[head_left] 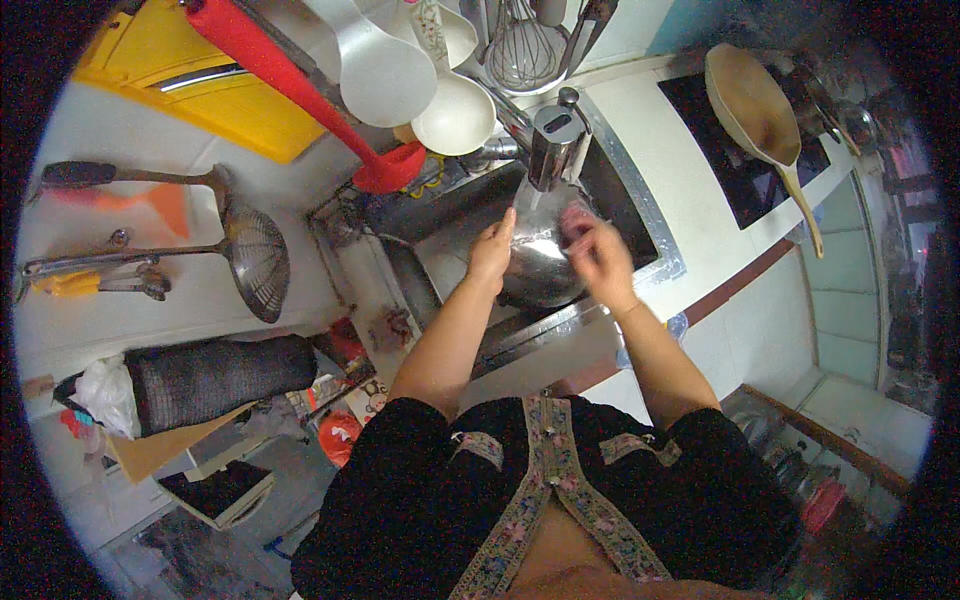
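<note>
Over the sink (pixel 435 265), a rounded, shiny metal bowl (pixel 545 268) is tilted below the silver faucet (pixel 558 145). At its left edge, my left hand (pixel 492 255) grips it with the thumb pointing up. On the bowl's right side is my right hand (pixel 603 260), its fingers curled and blurred by motion. A pinkish-red thing (pixel 575 218) shows at those fingertips, too smeared to name. The bowl's upper part, under the spout, is blurred and looks wet.
A red ladle (pixel 395 168), white ladles (pixel 455 115) and a whisk (pixel 525 55) hang or stand beyond the sink. To the right, a pan (pixel 752 105) rests on a black cooktop (pixel 690 105). A skimmer (pixel 258 260) hangs on the left wall, above a black mesh bundle (pixel 220 382).
</note>
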